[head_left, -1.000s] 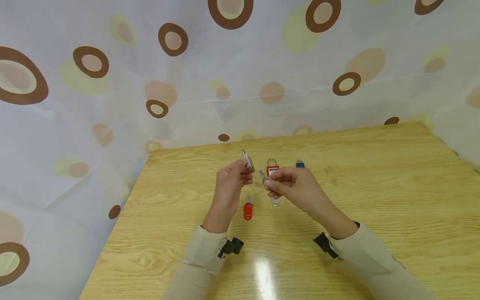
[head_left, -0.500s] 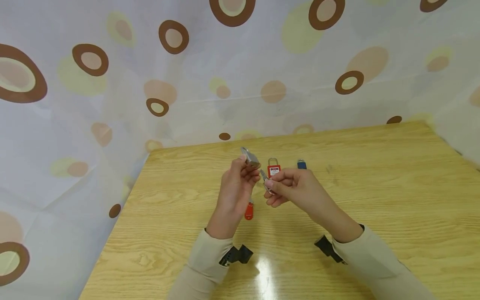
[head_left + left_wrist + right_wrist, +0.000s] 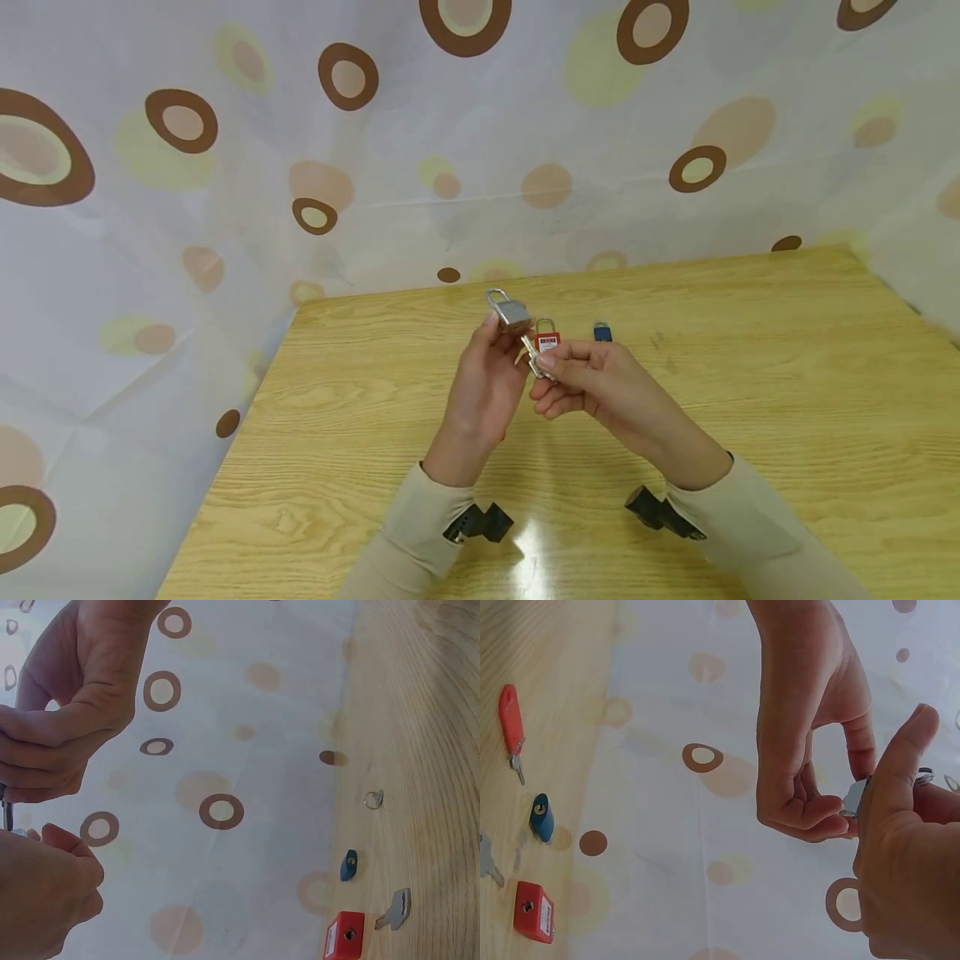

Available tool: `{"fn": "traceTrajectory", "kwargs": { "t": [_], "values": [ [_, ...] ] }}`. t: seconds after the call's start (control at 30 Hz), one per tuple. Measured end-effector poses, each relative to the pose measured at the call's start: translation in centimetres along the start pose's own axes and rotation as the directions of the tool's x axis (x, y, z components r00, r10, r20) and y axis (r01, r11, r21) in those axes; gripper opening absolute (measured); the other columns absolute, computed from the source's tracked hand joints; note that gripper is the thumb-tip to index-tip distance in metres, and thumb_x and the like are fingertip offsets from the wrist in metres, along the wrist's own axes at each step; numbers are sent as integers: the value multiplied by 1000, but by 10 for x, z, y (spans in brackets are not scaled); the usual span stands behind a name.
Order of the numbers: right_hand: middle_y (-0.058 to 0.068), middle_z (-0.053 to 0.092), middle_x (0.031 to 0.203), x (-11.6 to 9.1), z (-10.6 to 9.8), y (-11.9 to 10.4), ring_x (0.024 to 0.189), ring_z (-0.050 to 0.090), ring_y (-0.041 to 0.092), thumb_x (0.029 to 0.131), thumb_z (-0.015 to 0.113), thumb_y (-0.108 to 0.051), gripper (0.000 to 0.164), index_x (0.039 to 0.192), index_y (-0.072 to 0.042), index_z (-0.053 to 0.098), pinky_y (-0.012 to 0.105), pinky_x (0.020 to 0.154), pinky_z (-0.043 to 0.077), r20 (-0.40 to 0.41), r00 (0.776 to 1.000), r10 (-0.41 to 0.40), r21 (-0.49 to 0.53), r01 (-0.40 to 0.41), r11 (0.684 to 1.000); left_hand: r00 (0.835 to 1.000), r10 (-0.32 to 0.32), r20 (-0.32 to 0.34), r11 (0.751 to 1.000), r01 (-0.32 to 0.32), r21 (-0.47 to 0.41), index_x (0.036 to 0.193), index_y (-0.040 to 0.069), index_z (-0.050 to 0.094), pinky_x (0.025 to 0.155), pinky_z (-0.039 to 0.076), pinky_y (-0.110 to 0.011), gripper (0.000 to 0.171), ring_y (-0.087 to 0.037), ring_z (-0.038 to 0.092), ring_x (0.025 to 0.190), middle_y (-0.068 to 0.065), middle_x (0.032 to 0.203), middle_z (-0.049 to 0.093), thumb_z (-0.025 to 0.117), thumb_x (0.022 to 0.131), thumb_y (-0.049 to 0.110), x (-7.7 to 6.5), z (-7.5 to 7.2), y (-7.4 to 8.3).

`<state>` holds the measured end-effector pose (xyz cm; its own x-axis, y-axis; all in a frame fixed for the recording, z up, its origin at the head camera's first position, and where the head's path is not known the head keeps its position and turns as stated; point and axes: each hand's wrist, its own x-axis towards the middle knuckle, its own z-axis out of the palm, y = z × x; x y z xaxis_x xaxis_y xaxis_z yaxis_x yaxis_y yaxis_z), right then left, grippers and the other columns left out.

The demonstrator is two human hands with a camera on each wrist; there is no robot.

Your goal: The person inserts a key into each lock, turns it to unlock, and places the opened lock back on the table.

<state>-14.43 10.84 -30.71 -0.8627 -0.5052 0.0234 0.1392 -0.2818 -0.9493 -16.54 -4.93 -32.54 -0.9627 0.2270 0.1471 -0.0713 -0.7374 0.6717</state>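
My left hand [image 3: 486,387] grips a silver padlock [image 3: 513,313] above the table, its shackle pointing up and left. Just to the right, my right hand [image 3: 611,387] pinches small silver keys [image 3: 529,348] between thumb and fingers, their tips close below the padlock's body. A metal key ring [image 3: 925,776] shows by the right hand in the right wrist view. Behind the hands lie a red padlock [image 3: 548,339] with a white label and a blue padlock [image 3: 602,331]. The fingers hide part of the silver padlock.
On the wooden table [image 3: 337,433] a red key tag [image 3: 510,720] with a small key lies near another blue padlock [image 3: 541,817]. A loose key [image 3: 395,909] rests by the red padlock, and a metal ring [image 3: 373,799] lies farther off. A patterned sheet [image 3: 412,167] hangs behind.
The left hand has moved right and turned the silver padlock so its broad face shows. It now overlaps the red key tag. The right hand still pinches the keys, now closer to the padlock.
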Motion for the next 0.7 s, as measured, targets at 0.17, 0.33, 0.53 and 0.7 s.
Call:
{"fn": "traceTrajectory", "kwargs": {
  "t": [0.17, 0.33, 0.53, 0.7],
  "values": [
    [5, 69, 78, -1, 1, -1, 70, 69, 13, 98, 55, -10, 11, 93, -2, 60, 26, 68, 56, -5, 1000, -15, 32, 15, 999, 999, 16, 47, 1000, -17, 24, 112, 10, 58, 97, 35, -29, 25, -15, 50, 102, 0, 102, 58, 39, 103, 24, 0, 0, -3],
    [5, 69, 78, -1, 2, -2, 70, 69, 13, 98, 56, -10, 10, 94, -2, 60, 27, 68, 56, -14, 1000, -20, 39, 20, 999, 998, 21, 63, 999, -23, 33, 117, 8, 56, 97, 36, -29, 26, -14, 51, 104, 0, 105, 58, 43, 102, 26, -1, 0, -6],
    [5, 69, 78, -2, 2, -2, 70, 69, 12, 98, 55, -9, 10, 94, -1, 60, 27, 68, 56, -3, 999, -39, 39, 39, 998, 997, 11, 77, 998, -16, 58, 122, 2, 53, 100, 36, -30, 32, -15, 54, 103, -1, 106, 59, 42, 102, 26, -2, 2, -7],
    [4, 69, 78, -2, 1, -1, 70, 69, 12, 99, 54, -9, 10, 93, -2, 60, 26, 68, 56, 3, 999, -52, 33, 52, 998, 996, 13, 89, 998, -19, 61, 118, 4, 57, 96, 38, -28, 32, -15, 55, 100, -2, 105, 60, 49, 100, 30, -2, 2, -8]
  ]
}}
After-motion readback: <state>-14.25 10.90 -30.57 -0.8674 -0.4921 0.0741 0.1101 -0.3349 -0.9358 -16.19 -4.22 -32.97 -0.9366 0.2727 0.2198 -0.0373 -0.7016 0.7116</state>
